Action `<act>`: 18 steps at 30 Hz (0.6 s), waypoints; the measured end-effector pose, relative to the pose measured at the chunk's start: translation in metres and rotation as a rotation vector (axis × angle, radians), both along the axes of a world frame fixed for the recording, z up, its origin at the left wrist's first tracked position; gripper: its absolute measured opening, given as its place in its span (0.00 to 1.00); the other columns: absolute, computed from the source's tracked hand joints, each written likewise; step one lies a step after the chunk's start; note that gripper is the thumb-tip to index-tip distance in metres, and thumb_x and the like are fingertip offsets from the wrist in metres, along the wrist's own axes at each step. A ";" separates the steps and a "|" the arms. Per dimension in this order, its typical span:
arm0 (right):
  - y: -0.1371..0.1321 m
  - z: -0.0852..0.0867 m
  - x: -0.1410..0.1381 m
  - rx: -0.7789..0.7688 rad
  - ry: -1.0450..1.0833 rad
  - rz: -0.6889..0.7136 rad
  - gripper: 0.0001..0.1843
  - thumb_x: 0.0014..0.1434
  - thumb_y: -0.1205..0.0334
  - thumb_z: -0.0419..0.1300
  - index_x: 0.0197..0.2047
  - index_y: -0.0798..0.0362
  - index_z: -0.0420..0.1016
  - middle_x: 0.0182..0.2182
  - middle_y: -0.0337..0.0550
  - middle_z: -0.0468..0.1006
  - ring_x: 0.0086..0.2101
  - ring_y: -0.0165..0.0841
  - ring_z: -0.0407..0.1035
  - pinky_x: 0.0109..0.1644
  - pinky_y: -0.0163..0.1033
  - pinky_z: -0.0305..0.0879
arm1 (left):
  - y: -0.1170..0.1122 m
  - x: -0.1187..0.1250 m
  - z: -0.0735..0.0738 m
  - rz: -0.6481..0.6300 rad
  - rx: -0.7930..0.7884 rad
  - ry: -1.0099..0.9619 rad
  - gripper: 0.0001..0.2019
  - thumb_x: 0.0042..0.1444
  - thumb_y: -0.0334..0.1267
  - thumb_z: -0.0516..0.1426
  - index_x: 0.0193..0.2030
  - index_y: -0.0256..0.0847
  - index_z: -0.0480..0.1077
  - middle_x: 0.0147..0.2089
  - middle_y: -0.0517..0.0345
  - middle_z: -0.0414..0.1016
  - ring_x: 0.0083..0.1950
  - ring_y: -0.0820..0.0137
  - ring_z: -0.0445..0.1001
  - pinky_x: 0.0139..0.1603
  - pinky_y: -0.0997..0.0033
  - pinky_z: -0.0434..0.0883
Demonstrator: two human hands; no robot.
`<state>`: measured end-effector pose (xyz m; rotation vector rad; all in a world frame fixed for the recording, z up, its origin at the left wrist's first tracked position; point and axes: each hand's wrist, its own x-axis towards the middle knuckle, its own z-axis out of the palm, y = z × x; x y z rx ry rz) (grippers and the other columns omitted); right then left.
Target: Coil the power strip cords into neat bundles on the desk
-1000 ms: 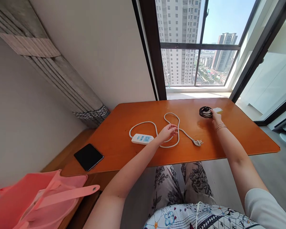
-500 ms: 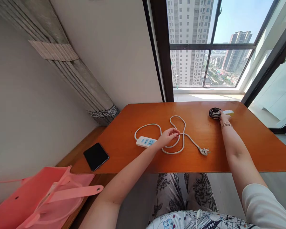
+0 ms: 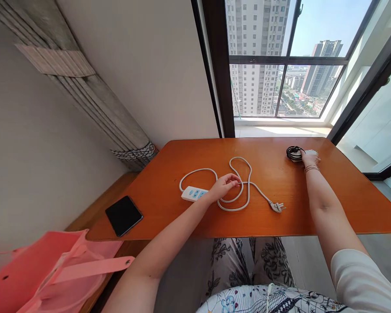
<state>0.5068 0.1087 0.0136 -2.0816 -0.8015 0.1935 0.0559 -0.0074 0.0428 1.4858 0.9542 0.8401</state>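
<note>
My left hand [image 3: 226, 186] is over the white cord [image 3: 234, 209] of a white power strip [image 3: 193, 193], its fingers loosely bent and apart. The fingertips are near the looped cord; whether they touch it I cannot tell. The strip has blue-marked sockets and lies partly behind my left wrist. Its three-pin plug [image 3: 276, 206] points right on the tabletop. At the far right, my right hand [image 3: 310, 159] is closed over a white bar-shaped thing [image 3: 311, 152], partly hidden by the fingers. Right beside the thumb lies a coiled black cable [image 3: 293, 153].
The brown wooden table [image 3: 182, 226] has angled corners. A black tablet [image 3: 124, 216] lies near its left edge. Below it on the left is a pink bag [image 3: 52, 265] with a strap. A window [image 3: 286, 91] stands behind the table, and a grey curtain [image 3: 94, 104] hangs left.
My right hand has shifted slightly right and now covers more of the white bar-shaped thing. My left hand stays over the cord. The whole view has turned a little.
</note>
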 end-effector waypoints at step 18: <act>-0.020 0.012 -0.016 -0.069 -0.080 0.054 0.39 0.58 0.51 0.67 0.64 0.68 0.63 0.60 0.73 0.61 0.59 0.56 0.61 0.65 0.56 0.61 | -0.007 -0.007 0.011 0.069 0.024 -0.019 0.19 0.47 0.53 0.67 0.38 0.41 0.75 0.42 0.54 0.81 0.44 0.64 0.79 0.55 0.58 0.75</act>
